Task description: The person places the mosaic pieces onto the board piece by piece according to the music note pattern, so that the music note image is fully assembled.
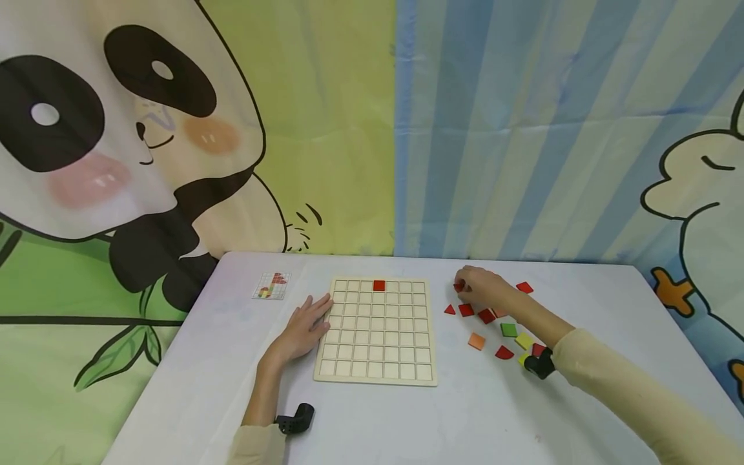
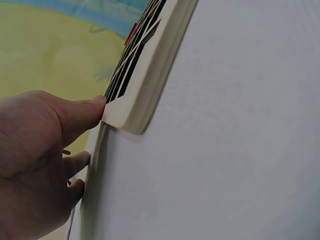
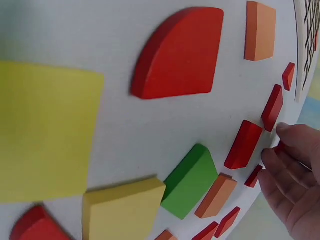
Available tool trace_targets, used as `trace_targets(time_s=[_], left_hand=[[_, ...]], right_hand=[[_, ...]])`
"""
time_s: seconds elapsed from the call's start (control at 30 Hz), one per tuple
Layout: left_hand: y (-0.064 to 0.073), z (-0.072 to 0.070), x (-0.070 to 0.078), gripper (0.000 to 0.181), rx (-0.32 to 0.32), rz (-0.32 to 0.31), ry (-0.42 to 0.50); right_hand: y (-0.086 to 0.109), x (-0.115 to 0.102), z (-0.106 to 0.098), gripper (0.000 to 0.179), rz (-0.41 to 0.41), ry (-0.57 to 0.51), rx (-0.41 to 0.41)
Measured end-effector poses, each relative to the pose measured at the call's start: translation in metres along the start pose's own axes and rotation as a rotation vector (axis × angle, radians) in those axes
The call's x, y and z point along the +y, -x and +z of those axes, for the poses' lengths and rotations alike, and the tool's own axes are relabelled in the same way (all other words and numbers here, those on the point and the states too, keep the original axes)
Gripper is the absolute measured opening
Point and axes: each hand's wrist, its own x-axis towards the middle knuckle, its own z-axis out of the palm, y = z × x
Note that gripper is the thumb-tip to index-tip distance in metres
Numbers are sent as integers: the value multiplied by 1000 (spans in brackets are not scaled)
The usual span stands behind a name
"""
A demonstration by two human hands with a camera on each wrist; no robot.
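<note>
A wooden grid board (image 1: 374,382) lies on the white table, with one red square block (image 1: 379,285) in its top row. My left hand (image 1: 302,328) rests at the board's left edge, fingers extended; in the left wrist view its thumb (image 2: 82,114) touches the board's corner. Right of the board, my right hand (image 1: 482,287) pinches a small red block (image 3: 281,146) between thumb and fingers, low over the table; its shape is mostly hidden. Near that hand lie red blocks (image 1: 466,310), a red triangle (image 1: 450,310) and a green block (image 1: 508,330).
A small pattern card (image 1: 272,285) lies at the back left. More loose blocks spread to the right: an orange square (image 1: 476,341), a red quarter circle (image 1: 504,352) and a yellow block (image 1: 524,341). A printed cloth (image 1: 331,129) hangs behind the table.
</note>
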Motion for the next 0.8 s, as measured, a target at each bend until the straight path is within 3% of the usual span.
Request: trace_targets(time_s=[0.1,0.3,0.57,0.8], left_hand=[[1,-1,0,53,6,2,2],[1,-2,-1,53,3,1,-3],[2,-2,-3,54,2,5,1],[1,1,-4,53,8,9,6]], right_hand=[[-2,-3,-1,25,-5,-70,39],[-7,-25,0,24,-159,-100,125],[-27,-74,13,23,-277,-164,113],[-47,-100,23,17,-344,-127,140]])
